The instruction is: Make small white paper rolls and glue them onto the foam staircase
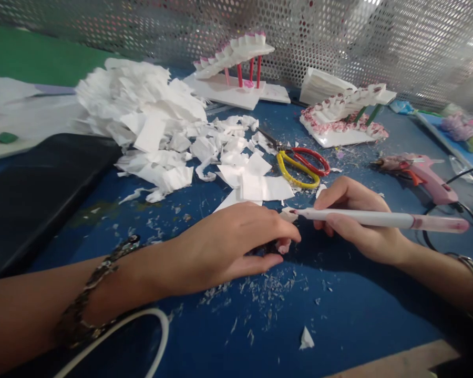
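Note:
My left hand (228, 244) rests on the blue table (339, 315), fingers pinched around a small white and pink foam piece (287, 215). My right hand (358, 220) grips a white pen with a pink cap (382, 219); its dark red tip touches the foam piece. A beaded bracelet circles my left wrist and metal bangles my right.
A heap of white paper scraps (150, 115) lies at the back left. Scissors with red and yellow handles (303, 165) lie behind my hands. A pink glue gun (421, 176) sits to the right. Two white foam models with pink trim (232, 58) (345, 118) stand at the back. A black sheet (35, 189) is left.

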### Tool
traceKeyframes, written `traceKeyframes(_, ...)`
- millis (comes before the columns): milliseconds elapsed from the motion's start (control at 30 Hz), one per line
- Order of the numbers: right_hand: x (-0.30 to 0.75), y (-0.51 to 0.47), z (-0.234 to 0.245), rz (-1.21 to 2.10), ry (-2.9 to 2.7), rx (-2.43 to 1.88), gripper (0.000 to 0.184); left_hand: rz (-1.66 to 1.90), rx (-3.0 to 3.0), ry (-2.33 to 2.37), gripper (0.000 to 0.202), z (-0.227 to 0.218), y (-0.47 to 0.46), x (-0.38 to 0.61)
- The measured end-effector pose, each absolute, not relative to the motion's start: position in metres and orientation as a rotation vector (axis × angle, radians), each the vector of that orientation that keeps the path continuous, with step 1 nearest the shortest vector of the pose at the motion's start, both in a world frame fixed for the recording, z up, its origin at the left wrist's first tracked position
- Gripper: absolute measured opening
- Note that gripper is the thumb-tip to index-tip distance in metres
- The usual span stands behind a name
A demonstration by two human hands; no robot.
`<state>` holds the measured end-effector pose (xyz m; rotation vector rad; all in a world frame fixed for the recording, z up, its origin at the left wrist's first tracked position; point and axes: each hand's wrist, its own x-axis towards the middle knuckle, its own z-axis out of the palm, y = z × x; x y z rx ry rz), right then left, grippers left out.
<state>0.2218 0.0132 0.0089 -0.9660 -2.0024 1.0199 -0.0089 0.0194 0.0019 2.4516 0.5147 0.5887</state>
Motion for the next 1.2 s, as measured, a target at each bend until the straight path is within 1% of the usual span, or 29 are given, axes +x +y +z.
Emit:
traceKeyframes(200,0.219,0.014,0.007,0.917,-1.982,-0.961,0.005,0.540,2.500,0.578,0.014,0.000,0.019,-0.010)
traceKeyframes(300,0.219,0.016,0.006,0.744,-2.029,-0.935,0.009,0.504,2.525,0.604,0.014,-0.002,0.021,-0.010)
traceKeyframes(367,0.220,0.018,0.006,0.558,-2.120,-0.877,0.013,0.482,2.525,0.607,0.013,-0.002,0.022,-0.009)
traceKeyframes(433,0.221,0.020,0.006,0.368,-2.261,-0.840,0.021,0.475,2.525,0.617,0.011,-0.001,0.022,-0.008)
traceKeyframes(500,0.222,0.021,0.005,0.221,-2.416,-0.893,0.035,0.481,2.519,0.638,0.009,0.001,0.021,-0.008)
traceKeyframes(567,0.222,0.020,0.004,0.151,-2.532,-1.000,0.047,0.484,2.501,0.658,0.008,0.003,0.019,-0.007)
traceKeyframes(600,0.222,0.019,0.003,0.133,-2.551,-1.049,0.050,0.480,2.488,0.673,0.008,0.004,0.019,-0.007)
traceKeyframes(667,0.222,0.019,0.005,0.106,-2.536,-1.092,0.049,0.468,2.459,0.710,0.008,0.005,0.017,-0.007)
traceKeyframes(767,0.228,0.023,0.014,-0.017,-2.516,-1.154,0.035,0.432,2.427,0.751,0.008,0.006,0.017,-0.007)
traceKeyframes(867,0.244,0.032,0.034,-0.185,-2.481,-1.386,0.020,0.410,2.424,0.771,0.009,0.007,0.017,-0.008)
traceKeyframes(933,0.261,0.038,0.051,-0.331,-2.394,-1.684,0.017,0.416,2.432,0.792,0.010,0.008,0.017,-0.008)
traceKeyframes(1033,0.296,0.043,0.071,-0.483,-2.308,-2.007,0.019,0.426,2.446,0.791,0.010,0.009,0.016,-0.007)
traceKeyframes(1100,0.320,0.045,0.075,-0.553,-2.234,-2.192,0.021,0.428,2.457,0.779,0.010,0.009,0.016,-0.007)
traceKeyframes(1200,0.354,0.047,0.067,-0.580,-2.056,-2.440,0.034,0.437,2.498,0.733,0.010,0.008,0.016,-0.006)
